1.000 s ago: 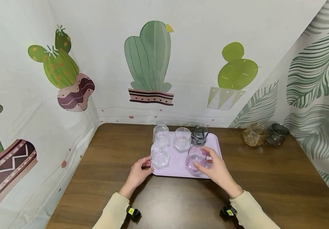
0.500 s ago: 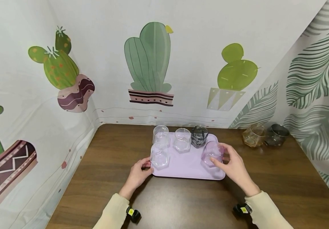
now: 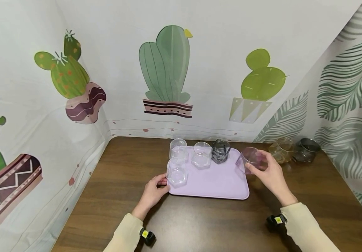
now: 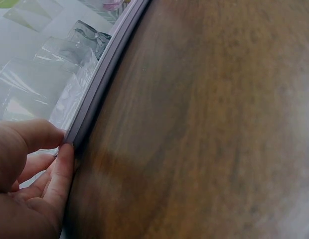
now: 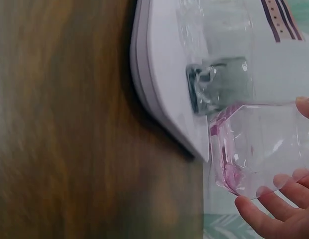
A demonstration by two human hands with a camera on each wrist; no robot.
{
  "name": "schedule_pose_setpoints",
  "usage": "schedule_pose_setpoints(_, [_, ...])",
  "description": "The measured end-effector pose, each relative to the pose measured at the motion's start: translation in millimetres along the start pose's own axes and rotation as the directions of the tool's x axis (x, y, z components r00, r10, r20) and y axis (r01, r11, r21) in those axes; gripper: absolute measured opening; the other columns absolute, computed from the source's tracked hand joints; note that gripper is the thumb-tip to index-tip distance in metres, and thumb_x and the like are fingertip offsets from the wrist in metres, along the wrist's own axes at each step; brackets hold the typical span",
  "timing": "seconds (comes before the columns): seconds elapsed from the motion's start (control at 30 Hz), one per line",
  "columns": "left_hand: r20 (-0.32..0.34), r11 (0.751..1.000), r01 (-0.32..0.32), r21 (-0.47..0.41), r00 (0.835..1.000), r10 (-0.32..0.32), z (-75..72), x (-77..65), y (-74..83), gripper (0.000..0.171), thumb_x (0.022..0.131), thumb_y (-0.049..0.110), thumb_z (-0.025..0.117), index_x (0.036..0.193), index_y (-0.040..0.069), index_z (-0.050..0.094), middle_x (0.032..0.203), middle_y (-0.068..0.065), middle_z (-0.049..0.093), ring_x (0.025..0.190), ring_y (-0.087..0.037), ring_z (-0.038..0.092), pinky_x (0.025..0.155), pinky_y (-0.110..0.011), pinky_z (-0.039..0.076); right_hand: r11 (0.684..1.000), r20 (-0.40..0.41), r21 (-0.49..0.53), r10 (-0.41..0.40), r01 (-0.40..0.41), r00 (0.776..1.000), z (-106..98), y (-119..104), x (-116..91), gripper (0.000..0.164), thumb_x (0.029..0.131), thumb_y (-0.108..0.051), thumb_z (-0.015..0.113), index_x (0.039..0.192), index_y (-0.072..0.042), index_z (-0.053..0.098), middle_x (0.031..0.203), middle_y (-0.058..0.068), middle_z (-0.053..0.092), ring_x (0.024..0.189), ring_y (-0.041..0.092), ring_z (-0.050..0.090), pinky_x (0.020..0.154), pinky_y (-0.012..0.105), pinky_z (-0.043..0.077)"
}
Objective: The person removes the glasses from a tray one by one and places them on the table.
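My right hand (image 3: 271,175) grips a pink-tinted clear glass (image 3: 249,161) between thumb and fingers, above the right edge of the lilac tray (image 3: 212,187). In the right wrist view the glass (image 5: 259,149) is off the tray, its thick pink base toward the tray's corner. At the tray's near-left corner, my left hand (image 3: 152,190) holds the rim between thumb and fingers; the left wrist view shows the fingertips (image 4: 65,152) at that rim. Standing at the tray's left are a clear glass (image 3: 177,175), a second clear glass (image 3: 178,150) behind it, and a third clear glass (image 3: 201,157).
A dark grey glass (image 3: 220,152) stands at the tray's back edge. On the brown wooden table (image 3: 193,224), at the back right, an amber glass (image 3: 281,152) sits beside another dark glass (image 3: 306,150). A cactus-print cloth (image 3: 212,70) hangs behind the table.
My right hand has carried the pink glass from the tray's front middle rightward and back, to over its right edge. The left hand stays at the tray's corner.
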State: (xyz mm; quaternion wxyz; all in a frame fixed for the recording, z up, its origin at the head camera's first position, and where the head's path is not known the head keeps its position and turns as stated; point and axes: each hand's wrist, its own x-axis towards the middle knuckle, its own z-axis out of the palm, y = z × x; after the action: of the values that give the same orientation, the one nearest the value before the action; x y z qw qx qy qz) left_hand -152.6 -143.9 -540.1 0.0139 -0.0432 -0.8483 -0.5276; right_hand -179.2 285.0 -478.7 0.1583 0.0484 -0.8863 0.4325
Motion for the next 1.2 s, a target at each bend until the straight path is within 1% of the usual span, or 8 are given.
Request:
schedule_pose_setpoints(0.2, [-0.005, 1.000, 0.005, 0.003, 1.000, -0.005, 0.1, -0.3, 1.6, 0.046, 0.082, -0.005, 0.077, 0.127, -0.008, 0.068, 0.102, -0.011, 0.071, 0.098, -0.031, 0.072, 0.089, -0.032, 0.057, 0.999, -0.010, -0.035, 0.040, -0.041, 0.999, -5.1, 15.3, 14.0, 0.068, 0.090, -0.021, 0.081, 0.142, 0.008, 0.048, 0.134, 0.029, 0.059, 0.118, 0.044, 0.059, 0.079, -0.002, 0.039])
schedule_pose_setpoints(0.43, [-0.011, 1.000, 0.010, -0.002, 1.000, -0.010, 0.9, -0.9, 0.8, 0.045, 0.081, -0.005, 0.077, 0.126, -0.008, 0.069, 0.102, -0.010, 0.071, 0.098, -0.030, 0.071, 0.084, -0.027, 0.056, 0.994, -0.038, -0.052, 0.099, -0.101, 0.994, -6.8, 27.4, 29.6, 0.073, 0.092, -0.028, 0.080, 0.145, 0.010, 0.046, 0.133, 0.030, 0.058, 0.122, 0.045, 0.057, 0.077, -0.003, 0.035])
schedule_pose_setpoints(0.6, [-0.009, 1.000, 0.013, -0.010, 1.000, -0.013, 1.2, -1.0, 1.1, 0.045, 0.081, -0.005, 0.077, 0.125, -0.008, 0.069, 0.102, -0.011, 0.071, 0.098, -0.030, 0.071, 0.083, -0.026, 0.056, 0.990, -0.064, -0.056, 0.129, -0.132, 0.990, -4.4, 35.3, 37.3, 0.073, 0.091, -0.026, 0.080, 0.144, 0.011, 0.045, 0.131, 0.031, 0.057, 0.122, 0.045, 0.058, 0.076, -0.004, 0.033])
schedule_pose_setpoints(0.77, [-0.009, 1.000, 0.024, -0.018, 1.000, -0.024, 1.5, -1.1, 2.5, 0.045, 0.081, -0.005, 0.076, 0.126, -0.008, 0.069, 0.102, -0.011, 0.071, 0.099, -0.032, 0.071, 0.082, -0.024, 0.056, 0.988, -0.089, -0.061, 0.135, -0.141, 0.987, -0.2, 40.7, 42.6, 0.072, 0.090, -0.023, 0.080, 0.143, 0.012, 0.046, 0.133, 0.032, 0.056, 0.123, 0.046, 0.059, 0.076, -0.004, 0.034])
schedule_pose_setpoints(1.03, [-0.001, 1.000, 0.027, -0.010, 1.000, -0.027, 0.9, -1.2, 3.5, 0.046, 0.082, -0.004, 0.077, 0.127, -0.008, 0.068, 0.104, -0.013, 0.071, 0.100, -0.033, 0.071, 0.081, -0.025, 0.056, 0.983, -0.084, -0.055, 0.170, -0.175, 0.982, 2.3, 45.5, 48.8, 0.074, 0.093, -0.023, 0.077, 0.147, 0.012, 0.042, 0.139, 0.033, 0.052, 0.128, 0.048, 0.056, 0.077, -0.003, 0.035])
schedule_pose_setpoints(1.1, [-0.002, 1.000, 0.030, -0.011, 1.000, -0.030, 0.8, -0.4, 3.2, 0.046, 0.082, -0.004, 0.077, 0.127, -0.008, 0.068, 0.104, -0.012, 0.071, 0.100, -0.032, 0.071, 0.082, -0.025, 0.056, 0.981, -0.080, -0.060, 0.179, -0.184, 0.981, 2.2, 45.9, 50.1, 0.073, 0.094, -0.023, 0.077, 0.147, 0.012, 0.041, 0.139, 0.033, 0.052, 0.128, 0.048, 0.056, 0.083, 0.002, 0.044])
schedule_pose_setpoints(1.17, [-0.005, 0.999, 0.032, -0.011, 0.999, -0.032, 0.7, 0.2, 2.8, 0.046, 0.082, -0.004, 0.076, 0.127, -0.008, 0.068, 0.103, -0.012, 0.071, 0.100, -0.032, 0.071, 0.082, -0.025, 0.056, 0.978, -0.079, -0.071, 0.190, -0.196, 0.979, 1.8, 45.6, 51.1, 0.073, 0.094, -0.024, 0.076, 0.147, 0.012, 0.041, 0.139, 0.033, 0.052, 0.129, 0.047, 0.056, 0.092, 0.016, 0.053])
schedule_pose_setpoints(1.2, [-0.007, 0.999, 0.032, -0.012, 0.999, -0.032, 0.7, 0.5, 2.6, 0.046, 0.082, -0.004, 0.076, 0.127, -0.008, 0.068, 0.103, -0.012, 0.071, 0.100, -0.032, 0.071, 0.082, -0.025, 0.056, 0.977, -0.078, -0.075, 0.196, -0.201, 0.978, 1.8, 45.0, 51.5, 0.073, 0.094, -0.024, 0.076, 0.147, 0.012, 0.041, 0.139, 0.032, 0.053, 0.128, 0.047, 0.057, 0.095, 0.025, 0.055])
